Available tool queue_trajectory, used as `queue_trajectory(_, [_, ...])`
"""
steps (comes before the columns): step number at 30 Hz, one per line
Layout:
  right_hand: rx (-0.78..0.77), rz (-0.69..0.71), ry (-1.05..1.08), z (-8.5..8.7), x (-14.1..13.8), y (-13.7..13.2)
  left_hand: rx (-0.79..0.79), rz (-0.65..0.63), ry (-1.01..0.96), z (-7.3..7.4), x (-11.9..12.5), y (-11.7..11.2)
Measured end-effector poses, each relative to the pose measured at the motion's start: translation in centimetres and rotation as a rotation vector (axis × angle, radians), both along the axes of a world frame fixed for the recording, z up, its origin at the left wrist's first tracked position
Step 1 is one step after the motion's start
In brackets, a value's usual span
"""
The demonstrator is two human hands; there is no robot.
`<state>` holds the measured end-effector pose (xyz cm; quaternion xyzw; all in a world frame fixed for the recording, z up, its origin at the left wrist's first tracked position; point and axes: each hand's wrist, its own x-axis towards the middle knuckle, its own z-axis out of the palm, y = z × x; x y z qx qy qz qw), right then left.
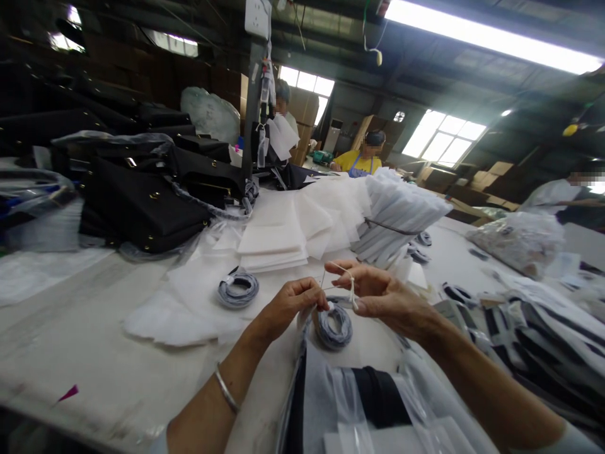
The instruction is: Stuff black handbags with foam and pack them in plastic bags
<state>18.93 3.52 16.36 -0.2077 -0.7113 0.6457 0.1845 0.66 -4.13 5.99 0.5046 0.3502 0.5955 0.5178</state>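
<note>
White laminate, or something like it, covers the long desk [94,353], and from where I stand its crowding looks like the first hazard: a stray elbow could drag something along. Black bags [146,205] heap up at the far left, and a careless shove might send the nearest one sliding into the fanned white sheets [278,230], which overlap loosely and could easily slip. Close to the worker lies a grey-and-black bag [382,397] in clear plastic; a forearm brushing that wrap might rumple it.

Between the bag and the sheets, the left hand [300,299] is pinched narrow, thumb against finger, apparently on a pale cord [352,287]. The right hand [385,296] is spread, thumb apart from the fingers, the cord draped across them. Just below the fingertips sits a grey coil [335,341]; if its white tie were snagged, the turns might spring loose. I cannot tell whether the cord joins it.

Smallest of all, the cord spans the gap between both hands. Uneven pulling could tighten its knot too early, and slack could let the loop slip off the fingers.
</note>
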Motion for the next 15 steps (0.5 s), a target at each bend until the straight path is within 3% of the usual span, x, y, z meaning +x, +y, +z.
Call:
queue_trajectory(3, [0.001, -0.177, 0.179, -1.5, -1.5, -0.9, -0.039, -0.099, 0.061, -0.1, 0.4, -0.1])
queue_trajectory(5, [-0.102, -0.224, 0.298, -1.8, -2.1, -1.3, -0.050, -0.143, 0.066, -0.2, 0.6, -0.1])
queue_trajectory(8, [-0.267, -0.262, 0.347, -1.1, -1.9, -1.2, -0.092, -0.027, 0.067, -0.7, 0.1, -0.3])
queue_trajectory(11, [-0.232, -0.289, 0.147, -0.4, -0.6, -0.4, -0.280, 0.146, 0.231, -2.0, -0.9, -0.9])
queue_trajectory(15, [-0.047, -0.115, -0.359, -2.2, 0.7, 0.1, -0.493, 0.147, 0.371, -4.5, -1.0, -2.3])
